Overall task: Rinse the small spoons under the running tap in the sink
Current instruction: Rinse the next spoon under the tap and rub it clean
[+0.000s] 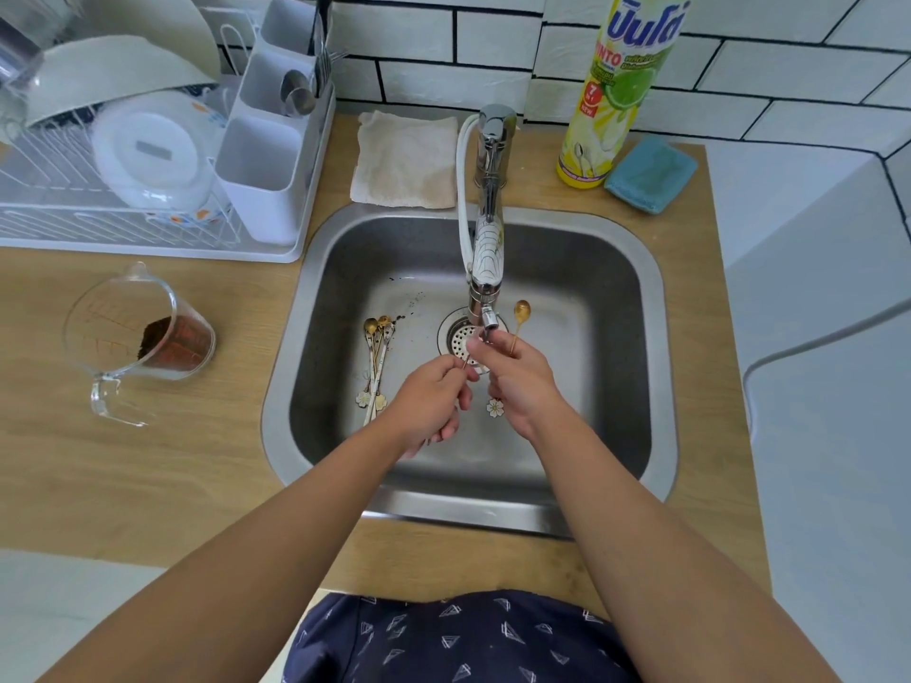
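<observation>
Both hands are over the steel sink (636, 308), just below the tap nozzle (488, 320). My right hand (517, 382) grips a small gold spoon (520, 315); its bowl points up to the right of the nozzle and a white flower charm (494, 407) hangs below the hand. My left hand (434, 401) pinches the thin gold handle of another spoon (465, 363), whose bowl is hidden behind my right thumb. Several more small gold spoons (377, 357) lie in a bunch on the sink floor, left of the drain (461, 337). Running water is not clearly visible.
A dish rack (123, 224) with a cutlery holder (266, 170) stands back left. A glass measuring jug (143, 332) with brown grounds sits left of the sink. A folded cloth (406, 160), a dish soap bottle (616, 86) and a blue sponge (650, 175) line the back.
</observation>
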A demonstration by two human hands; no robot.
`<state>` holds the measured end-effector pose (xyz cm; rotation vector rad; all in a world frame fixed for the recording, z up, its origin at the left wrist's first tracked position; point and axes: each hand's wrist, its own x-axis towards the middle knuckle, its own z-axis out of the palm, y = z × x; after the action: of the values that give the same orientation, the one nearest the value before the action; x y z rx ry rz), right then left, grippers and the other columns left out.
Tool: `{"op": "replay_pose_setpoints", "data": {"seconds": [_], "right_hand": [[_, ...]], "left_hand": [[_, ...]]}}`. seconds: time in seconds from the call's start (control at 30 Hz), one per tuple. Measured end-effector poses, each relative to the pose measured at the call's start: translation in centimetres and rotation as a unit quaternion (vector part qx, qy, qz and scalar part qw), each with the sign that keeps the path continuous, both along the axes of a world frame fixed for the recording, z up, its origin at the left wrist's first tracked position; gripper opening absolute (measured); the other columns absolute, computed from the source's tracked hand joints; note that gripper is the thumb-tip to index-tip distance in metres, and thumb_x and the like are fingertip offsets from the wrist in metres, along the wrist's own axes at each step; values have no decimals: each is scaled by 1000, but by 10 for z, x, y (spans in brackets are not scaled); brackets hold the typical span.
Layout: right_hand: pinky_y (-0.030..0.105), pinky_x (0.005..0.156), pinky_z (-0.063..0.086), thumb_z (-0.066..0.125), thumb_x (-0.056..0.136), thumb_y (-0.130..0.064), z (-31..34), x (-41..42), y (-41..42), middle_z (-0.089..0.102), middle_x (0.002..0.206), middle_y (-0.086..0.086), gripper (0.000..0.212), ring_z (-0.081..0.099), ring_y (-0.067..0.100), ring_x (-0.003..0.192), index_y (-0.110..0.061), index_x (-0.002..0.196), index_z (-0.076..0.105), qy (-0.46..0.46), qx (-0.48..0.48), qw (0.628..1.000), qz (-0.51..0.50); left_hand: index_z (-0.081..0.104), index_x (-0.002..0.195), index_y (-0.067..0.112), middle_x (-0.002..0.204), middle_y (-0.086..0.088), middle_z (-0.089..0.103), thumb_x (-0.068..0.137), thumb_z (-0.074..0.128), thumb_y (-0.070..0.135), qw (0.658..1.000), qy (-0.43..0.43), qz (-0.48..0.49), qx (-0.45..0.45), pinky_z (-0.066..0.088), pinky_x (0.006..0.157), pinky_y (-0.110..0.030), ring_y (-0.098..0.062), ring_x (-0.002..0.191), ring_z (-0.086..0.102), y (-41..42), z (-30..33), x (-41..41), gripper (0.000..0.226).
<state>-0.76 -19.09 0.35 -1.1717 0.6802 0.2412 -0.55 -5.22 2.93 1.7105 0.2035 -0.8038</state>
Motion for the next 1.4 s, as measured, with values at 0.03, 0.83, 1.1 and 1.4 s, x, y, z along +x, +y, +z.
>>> {"op": "replay_pose_setpoints", "data": {"seconds": [0.03, 0.83, 1.1, 1.4], "right_hand": [[17, 44, 34, 81, 87, -16, 0, 1, 0, 70, 75, -13, 27, 45, 0, 45, -13, 114, 76, 2, -6, 1000, 10], [11, 52, 40, 67, 98, -14, 6, 4, -1, 80, 85, -15, 8, 56, -7, 47, -13, 102, 74, -28, -81, 995, 57], [11, 45, 38, 70, 95, -15, 8, 6, -3, 80, 87, -7, 5, 54, -6, 45, -16, 96, 75, -29, -75, 996, 49], [7, 44, 38, 69, 95, -9, 12, 5, -1, 80, 88, -9, 14, 55, -6, 44, -7, 107, 75, -29, -60, 997, 32]], "left_hand": [[59, 101, 13, 64, 3, 57, 103, 37, 21, 1000, 4, 2, -4, 26, 34, -18, -16, 33, 41, 2, 1, -1, 23], [50, 91, 23, 74, 4, 74, 101, 42, 22, 986, -128, -52, 96, 39, 33, -21, -18, 32, 54, 2, 7, -7, 13], [51, 95, 21, 75, 3, 74, 104, 37, 24, 982, -128, -76, 115, 40, 33, -21, -18, 32, 55, -1, 9, -6, 17], [54, 105, 18, 79, 3, 73, 106, 33, 26, 971, -146, -106, 157, 38, 33, -19, -16, 33, 55, -2, 9, -4, 22]]}}
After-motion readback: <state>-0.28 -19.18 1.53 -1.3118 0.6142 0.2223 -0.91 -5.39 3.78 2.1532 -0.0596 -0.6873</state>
